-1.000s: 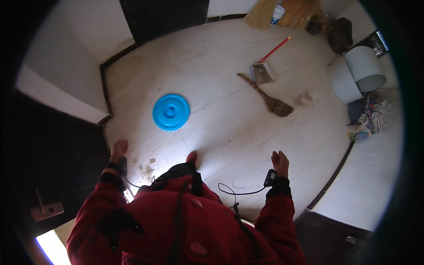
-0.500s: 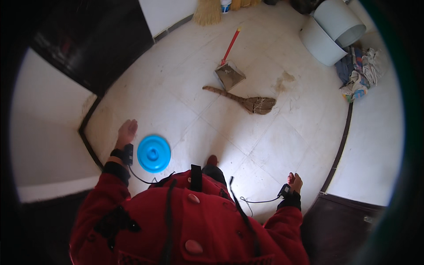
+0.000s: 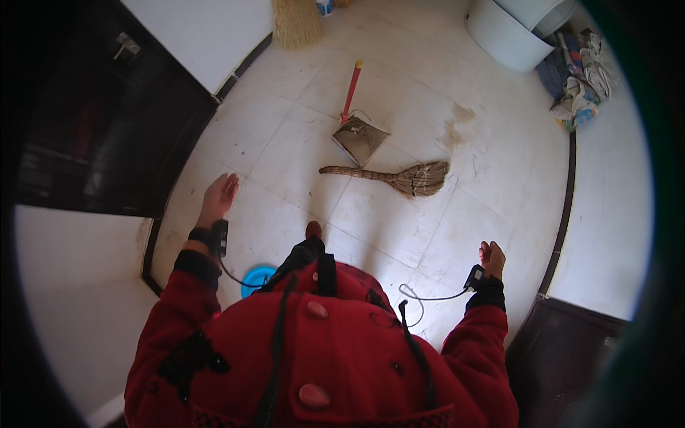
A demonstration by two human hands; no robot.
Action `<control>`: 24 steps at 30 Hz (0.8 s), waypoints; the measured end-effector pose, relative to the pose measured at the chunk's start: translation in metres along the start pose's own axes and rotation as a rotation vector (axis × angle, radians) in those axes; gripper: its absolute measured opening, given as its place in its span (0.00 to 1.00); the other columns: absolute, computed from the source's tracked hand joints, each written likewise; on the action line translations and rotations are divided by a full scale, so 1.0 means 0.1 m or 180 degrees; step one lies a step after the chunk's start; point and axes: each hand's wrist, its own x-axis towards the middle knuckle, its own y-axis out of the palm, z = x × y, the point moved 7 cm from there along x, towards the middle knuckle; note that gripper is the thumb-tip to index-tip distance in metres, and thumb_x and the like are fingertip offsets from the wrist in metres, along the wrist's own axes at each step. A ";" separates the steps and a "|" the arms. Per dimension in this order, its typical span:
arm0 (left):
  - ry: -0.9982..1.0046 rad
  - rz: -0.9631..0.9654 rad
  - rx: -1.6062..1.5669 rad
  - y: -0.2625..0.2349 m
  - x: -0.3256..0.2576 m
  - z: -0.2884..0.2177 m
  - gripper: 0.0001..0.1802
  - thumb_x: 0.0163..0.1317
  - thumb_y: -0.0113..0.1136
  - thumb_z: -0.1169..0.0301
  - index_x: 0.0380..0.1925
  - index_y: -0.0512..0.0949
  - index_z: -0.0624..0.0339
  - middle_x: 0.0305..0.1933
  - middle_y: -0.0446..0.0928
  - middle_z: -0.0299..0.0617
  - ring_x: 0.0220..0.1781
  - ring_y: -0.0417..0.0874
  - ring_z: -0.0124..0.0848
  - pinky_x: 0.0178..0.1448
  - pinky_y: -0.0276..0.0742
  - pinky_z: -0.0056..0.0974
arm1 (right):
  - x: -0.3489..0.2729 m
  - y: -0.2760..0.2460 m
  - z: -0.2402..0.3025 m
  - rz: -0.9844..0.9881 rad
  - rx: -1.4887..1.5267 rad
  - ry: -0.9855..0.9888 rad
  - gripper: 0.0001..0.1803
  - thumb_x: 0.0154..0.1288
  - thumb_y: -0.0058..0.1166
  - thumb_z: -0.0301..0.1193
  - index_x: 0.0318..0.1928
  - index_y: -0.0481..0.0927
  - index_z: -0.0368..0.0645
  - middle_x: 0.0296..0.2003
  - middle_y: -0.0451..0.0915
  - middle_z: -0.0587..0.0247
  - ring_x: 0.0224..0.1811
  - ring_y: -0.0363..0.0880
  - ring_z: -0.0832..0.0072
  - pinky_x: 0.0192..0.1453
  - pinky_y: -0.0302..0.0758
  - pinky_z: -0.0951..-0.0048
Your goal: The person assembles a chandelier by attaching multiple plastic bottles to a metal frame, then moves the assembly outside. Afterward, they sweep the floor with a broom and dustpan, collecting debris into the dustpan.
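Note:
My left hand (image 3: pixel 220 200) hangs over the floor at the left, its fingers stretched out and nothing in them. My right hand (image 3: pixel 492 258) is out at the right, fingers loosely bent and apart, also holding nothing. A short straw broom (image 3: pixel 417 178) lies on the tiles ahead of me, its handle pointing left. Just beyond it rests a dustpan (image 3: pixel 362 139) with a red upright handle (image 3: pixel 352 93). Beside my leg at the lower left lies a round blue lid (image 3: pixel 255 274), partly hidden by my red coat. Neither hand touches any of these.
A larger straw broom (image 3: pixel 296 25) stands by the far wall. Pale tubs (image 3: pixel 503 36) and a heap of folded cloths and bags (image 3: pixel 581 71) are at the far right. Dark doors stand at the left (image 3: pixel 100 121) and lower right (image 3: pixel 564 357). A brown stain (image 3: pixel 457 125) marks the floor.
I have stepped forward: the broom and dustpan appear nearer, and the blue lid has slipped partly under my coat in view. Both hands remain empty.

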 end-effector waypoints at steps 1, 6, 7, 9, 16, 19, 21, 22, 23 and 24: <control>-0.0013 0.0116 0.0158 0.17 0.24 -0.09 0.07 0.56 0.51 0.74 0.33 0.69 0.66 0.34 0.74 0.45 0.33 0.77 0.31 0.38 0.77 0.30 | 0.02 0.05 -0.02 -0.0107 0.0171 0.0032 0.13 0.58 0.43 0.30 0.44 0.68 0.39 0.31 0.75 0.59 0.32 0.75 0.71 0.36 0.72 0.72; -0.0078 0.0448 0.0658 1.37 1.59 -0.56 0.09 0.55 0.52 0.72 0.35 0.68 0.61 0.39 0.72 0.46 0.40 0.74 0.34 0.43 0.74 0.33 | 0.06 0.44 -0.11 -0.0438 0.0189 0.0068 0.16 0.58 0.44 0.31 0.46 0.66 0.37 0.32 0.74 0.58 0.35 0.75 0.70 0.37 0.72 0.71; -0.0082 0.0617 0.0768 1.67 1.82 -0.61 0.09 0.54 0.52 0.72 0.36 0.68 0.60 0.40 0.72 0.46 0.40 0.74 0.34 0.44 0.74 0.34 | 0.07 0.54 -0.10 -0.0329 0.0393 -0.0043 0.17 0.58 0.44 0.31 0.46 0.66 0.36 0.32 0.74 0.58 0.35 0.75 0.70 0.38 0.72 0.71; -0.0108 0.0903 0.1135 2.27 2.21 -0.62 0.13 0.56 0.50 0.73 0.42 0.68 0.63 0.43 0.72 0.47 0.44 0.74 0.34 0.46 0.74 0.33 | 0.12 0.59 -0.16 -0.0516 0.0285 0.0163 0.17 0.58 0.44 0.31 0.47 0.66 0.36 0.33 0.73 0.58 0.35 0.74 0.69 0.39 0.72 0.70; 0.0627 0.1355 0.3677 4.23 3.08 -0.16 0.24 0.53 0.54 0.64 0.48 0.66 0.65 0.44 0.71 0.43 0.45 0.72 0.32 0.47 0.67 0.32 | 1.18 1.27 -0.23 -0.0440 0.0391 0.0230 0.16 0.57 0.46 0.33 0.44 0.68 0.38 0.32 0.74 0.60 0.34 0.75 0.70 0.37 0.73 0.72; 0.1824 0.2081 0.4805 4.93 3.31 0.13 0.27 0.51 0.56 0.62 0.49 0.66 0.65 0.47 0.70 0.47 0.50 0.69 0.35 0.50 0.65 0.34 | 1.63 2.03 -0.01 0.0359 0.0150 -0.0469 0.16 0.57 0.47 0.34 0.43 0.70 0.38 0.32 0.75 0.60 0.35 0.75 0.72 0.38 0.73 0.73; 0.1469 0.2207 0.4946 5.06 3.54 0.34 0.27 0.50 0.57 0.62 0.49 0.66 0.63 0.50 0.68 0.49 0.55 0.65 0.38 0.52 0.63 0.36 | 1.81 2.45 -0.01 0.0212 0.0813 -0.0077 0.16 0.57 0.46 0.33 0.44 0.69 0.38 0.34 0.75 0.59 0.36 0.75 0.72 0.38 0.73 0.73; 0.1288 0.2308 0.5062 5.07 3.65 0.43 0.27 0.50 0.57 0.62 0.49 0.66 0.62 0.51 0.67 0.49 0.55 0.65 0.37 0.52 0.64 0.36 | 1.86 2.62 0.06 0.0087 0.0688 -0.0088 0.16 0.57 0.45 0.32 0.44 0.69 0.38 0.34 0.76 0.59 0.36 0.75 0.72 0.38 0.73 0.73; 0.1091 0.2431 0.5164 5.08 3.77 0.54 0.27 0.50 0.57 0.61 0.49 0.66 0.62 0.52 0.67 0.49 0.56 0.64 0.37 0.52 0.64 0.36 | 1.92 2.80 0.13 0.0057 0.0794 0.0001 0.16 0.58 0.45 0.32 0.45 0.69 0.38 0.35 0.76 0.58 0.36 0.75 0.72 0.37 0.73 0.73; 0.0990 0.2545 0.5120 5.09 3.89 0.61 0.27 0.50 0.57 0.62 0.49 0.66 0.62 0.52 0.67 0.49 0.55 0.65 0.37 0.52 0.65 0.36 | 1.95 2.99 0.19 0.0025 0.0778 0.0050 0.15 0.58 0.45 0.31 0.45 0.68 0.37 0.34 0.76 0.57 0.36 0.75 0.71 0.37 0.73 0.73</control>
